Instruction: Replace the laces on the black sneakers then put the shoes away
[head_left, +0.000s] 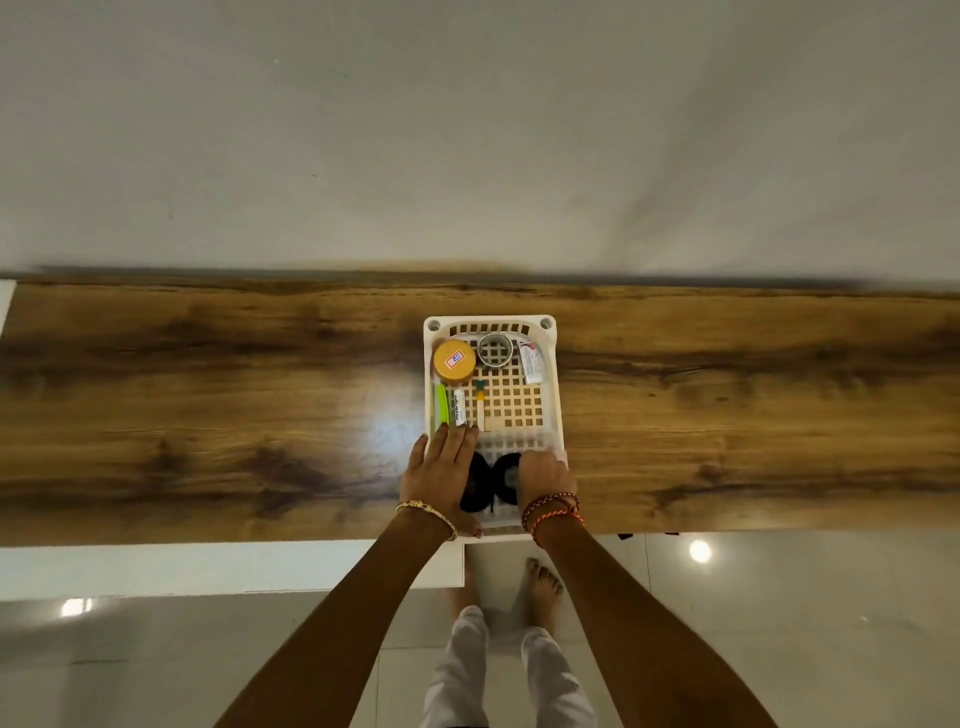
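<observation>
Two black sneakers show as dark rounded shapes at the near end of a white lattice basket on the wooden table. I cannot tell whether they lie inside the basket or against its near wall. My left hand rests on the basket's near left corner with its fingers straight, the fingertips reaching over the rim. My right hand is on the near right corner, and its fingers curl over the rim. No laces are visible.
The basket's far half holds a jar with an orange lid, a roll of tape, a small white box and several tubes and pens. A white wall stands behind the table. Below its near edge are glossy floor tiles and my bare feet.
</observation>
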